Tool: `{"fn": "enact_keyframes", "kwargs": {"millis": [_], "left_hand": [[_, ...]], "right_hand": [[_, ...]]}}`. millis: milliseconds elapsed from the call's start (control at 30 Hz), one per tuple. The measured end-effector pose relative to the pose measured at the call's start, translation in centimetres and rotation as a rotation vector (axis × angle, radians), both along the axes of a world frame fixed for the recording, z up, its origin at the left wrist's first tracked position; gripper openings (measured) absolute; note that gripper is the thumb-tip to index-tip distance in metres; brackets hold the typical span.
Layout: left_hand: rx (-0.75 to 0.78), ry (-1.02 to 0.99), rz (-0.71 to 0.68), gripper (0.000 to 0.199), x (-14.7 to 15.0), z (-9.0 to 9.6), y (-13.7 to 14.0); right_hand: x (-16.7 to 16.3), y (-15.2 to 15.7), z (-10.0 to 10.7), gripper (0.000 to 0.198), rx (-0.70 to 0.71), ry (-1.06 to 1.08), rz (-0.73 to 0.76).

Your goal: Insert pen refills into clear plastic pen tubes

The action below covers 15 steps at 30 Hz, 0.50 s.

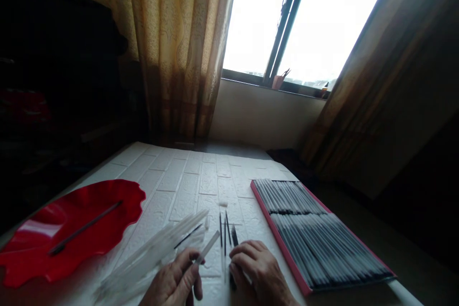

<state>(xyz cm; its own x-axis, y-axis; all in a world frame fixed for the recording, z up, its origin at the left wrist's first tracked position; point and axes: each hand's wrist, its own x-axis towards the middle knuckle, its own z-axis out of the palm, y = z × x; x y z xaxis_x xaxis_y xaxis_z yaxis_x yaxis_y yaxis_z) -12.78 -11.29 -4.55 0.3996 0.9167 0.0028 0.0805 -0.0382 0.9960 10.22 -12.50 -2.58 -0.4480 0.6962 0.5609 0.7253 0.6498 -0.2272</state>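
Note:
Pinched between the thumb and fingers of my left hand is a narrow translucent plastic sleeve, its free end slanting up to the right. My right hand is closed over a small bunch of thin dark sticks, whose tips stick out past the fingers. Between the hands, several loose thin dark sticks lie on the white table covering. Left of them spreads a heap of clear plastic sleeves, beside my left hand, with one dark stick on it.
To the right, a pink-edged box holds two rows of sleeved dark sticks. A red wavy-rimmed tray at the left carries one long dark stick. The brick-patterned table covering reaches back towards a curtained window.

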Motion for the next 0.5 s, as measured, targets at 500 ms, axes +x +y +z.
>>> {"fn": "enact_keyframes", "kwargs": {"millis": [500], "left_hand": [[0.155, -0.001, -0.003, 0.054, -0.1, -0.1, 1.0]], "right_hand": [[-3.0, 5.8, 5.6, 0.014, -0.074, -0.839, 0.114]]}}
